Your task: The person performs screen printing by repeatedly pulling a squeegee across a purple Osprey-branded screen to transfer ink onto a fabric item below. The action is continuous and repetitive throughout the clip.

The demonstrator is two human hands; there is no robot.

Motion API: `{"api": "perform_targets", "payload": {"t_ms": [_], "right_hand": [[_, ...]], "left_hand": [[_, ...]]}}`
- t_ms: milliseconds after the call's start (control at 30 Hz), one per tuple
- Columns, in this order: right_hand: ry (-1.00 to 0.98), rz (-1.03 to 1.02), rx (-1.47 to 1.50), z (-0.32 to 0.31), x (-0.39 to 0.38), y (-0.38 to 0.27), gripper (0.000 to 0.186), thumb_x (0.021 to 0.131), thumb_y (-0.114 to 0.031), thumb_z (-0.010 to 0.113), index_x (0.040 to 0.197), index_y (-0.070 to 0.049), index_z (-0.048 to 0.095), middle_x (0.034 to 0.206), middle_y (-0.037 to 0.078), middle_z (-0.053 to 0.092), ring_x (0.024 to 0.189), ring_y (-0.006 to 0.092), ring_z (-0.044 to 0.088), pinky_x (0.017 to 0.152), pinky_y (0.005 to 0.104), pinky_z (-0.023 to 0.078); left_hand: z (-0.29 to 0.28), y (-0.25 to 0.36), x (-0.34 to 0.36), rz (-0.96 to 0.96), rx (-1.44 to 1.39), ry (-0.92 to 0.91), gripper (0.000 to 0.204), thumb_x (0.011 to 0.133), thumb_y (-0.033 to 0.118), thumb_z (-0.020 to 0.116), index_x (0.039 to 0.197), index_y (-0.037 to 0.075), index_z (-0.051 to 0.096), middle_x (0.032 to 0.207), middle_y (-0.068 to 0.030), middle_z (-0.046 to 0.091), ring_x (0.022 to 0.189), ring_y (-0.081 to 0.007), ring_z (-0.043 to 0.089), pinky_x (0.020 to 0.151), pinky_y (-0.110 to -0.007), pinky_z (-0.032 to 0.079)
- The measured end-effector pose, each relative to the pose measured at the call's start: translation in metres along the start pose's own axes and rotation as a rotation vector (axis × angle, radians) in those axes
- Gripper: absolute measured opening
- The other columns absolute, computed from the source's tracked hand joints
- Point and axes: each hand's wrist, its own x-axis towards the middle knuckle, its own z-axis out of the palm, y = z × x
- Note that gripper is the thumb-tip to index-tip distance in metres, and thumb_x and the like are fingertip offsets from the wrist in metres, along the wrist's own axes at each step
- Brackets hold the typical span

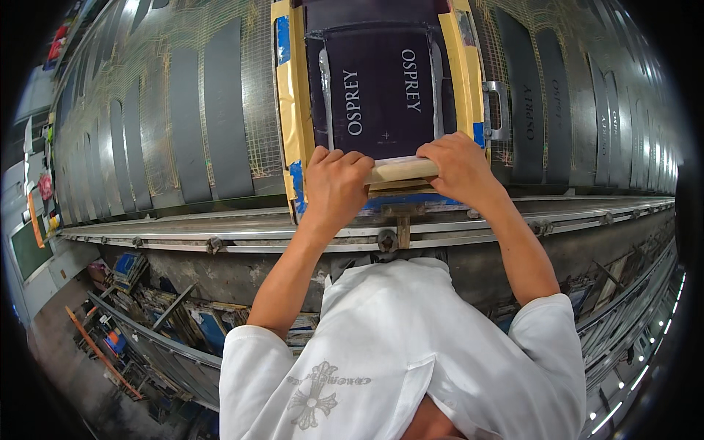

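Observation:
A screen-printing frame (pixel 294 110) edged with yellow and blue tape lies over the long table, its dark purple mesh (pixel 380 88) showing two pale lines of lettering and grey streaks down the sides. Across the frame's near end lies a pale squeegee bar (pixel 394 170). My left hand (pixel 337 180) grips the bar's left end, fingers curled over it. My right hand (pixel 455 165) is wrapped round its right end. A metal handle (pixel 496 110) projects from the frame's right side, just beyond my right hand.
Dark grey strips (pixel 224 110) lie in rows on the long table, some on the right bearing lettering. A metal rail with clamps (pixel 214 243) runs along its near edge. Below are shelves of stacked old screens (pixel 202 319); assorted items (pixel 44 187) sit at the far left.

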Motion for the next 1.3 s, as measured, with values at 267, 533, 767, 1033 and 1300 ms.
{"api": "perform_targets", "payload": {"t_ms": [267,533,767,1033,1300], "right_hand": [[-0.042,0.109,0.006,-0.078,0.116,0.053,0.027,0.077,-0.024,0.083,0.099,-0.011,0.075,0.090,0.014,0.074,0.090,0.0365,0.070,0.083,0.0461,0.054],[-0.076,0.152,0.063,-0.113,0.220,0.119,0.036,0.075,-0.024,0.089,0.103,-0.006,0.076,0.083,0.017,0.074,0.078,0.0326,0.073,0.074,0.0413,0.056],[-0.034,0.112,0.042,-0.097,0.210,0.123,0.030,0.077,-0.023,0.086,0.100,-0.007,0.076,0.070,0.015,0.071,0.064,0.0284,0.071,0.066,0.0392,0.056],[-0.075,0.025,-0.021,-0.018,0.033,0.019,0.036,0.075,-0.025,0.087,0.104,-0.009,0.072,0.090,0.013,0.072,0.087,0.0349,0.070,0.082,0.0438,0.055],[0.621,0.385,0.043,-0.050,0.016,0.060,0.034,0.093,-0.032,0.072,0.114,-0.005,0.074,0.110,0.019,0.074,0.102,0.0380,0.070,0.093,0.0443,0.053]], "left_hand": [[-0.027,-0.058,0.136,0.062,0.099,0.016,0.024,0.069,0.021,0.089,0.088,0.013,0.078,0.079,-0.0084,0.074,0.077,-0.0285,0.070,0.080,-0.041,0.049],[-0.027,-0.117,0.252,0.064,0.088,0.013,0.037,0.065,0.031,0.090,0.094,0.011,0.080,0.079,-0.0153,0.074,0.079,-0.0374,0.071,0.075,-0.046,0.057],[-0.021,-0.110,0.241,0.066,0.095,0.046,0.039,0.065,0.030,0.091,0.097,0.012,0.080,0.078,-0.0149,0.073,0.078,-0.0358,0.072,0.075,-0.045,0.057],[0.004,-0.023,0.039,0.039,0.091,-0.049,0.025,0.061,0.014,0.089,0.082,0.015,0.074,0.075,-0.0064,0.072,0.073,-0.0257,0.067,0.077,-0.040,0.045],[-0.006,0.013,-0.019,-0.029,0.046,0.052,0.038,0.063,0.008,0.085,0.099,0.014,0.073,0.101,-0.0001,0.073,0.091,-0.0236,0.065,0.083,-0.039,0.044]]}}
